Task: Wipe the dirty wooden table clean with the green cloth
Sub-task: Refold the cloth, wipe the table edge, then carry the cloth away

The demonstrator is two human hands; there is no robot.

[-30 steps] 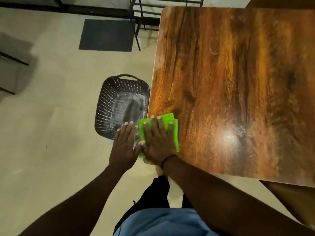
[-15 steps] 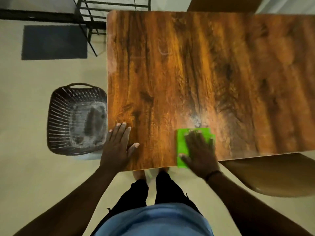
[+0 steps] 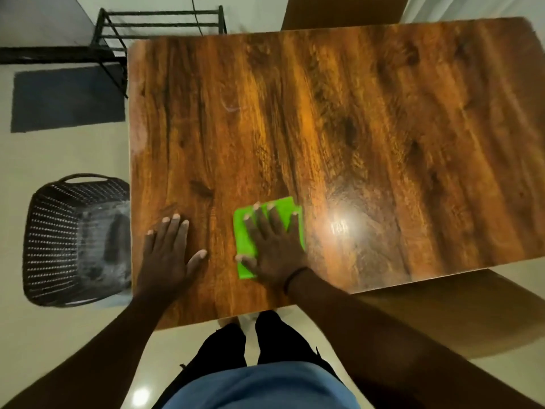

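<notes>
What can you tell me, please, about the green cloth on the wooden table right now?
The bright green cloth is folded into a flat, roughly rectangular pad with a second layer showing along its far edge. It looks like soft, thin fabric. It lies flat on the glossy brown wooden table, near the edge closest to the person. The right hand presses down on it with fingers spread and straight, covering much of it. The left hand rests flat on the table, apart from the cloth.

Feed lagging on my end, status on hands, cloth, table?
Right hand flat, pressing green cloth on wooden table. Left hand flat on bare wood, bracing. Pale smears show near the far-left edge. Nothing blocking the cloth.
</notes>
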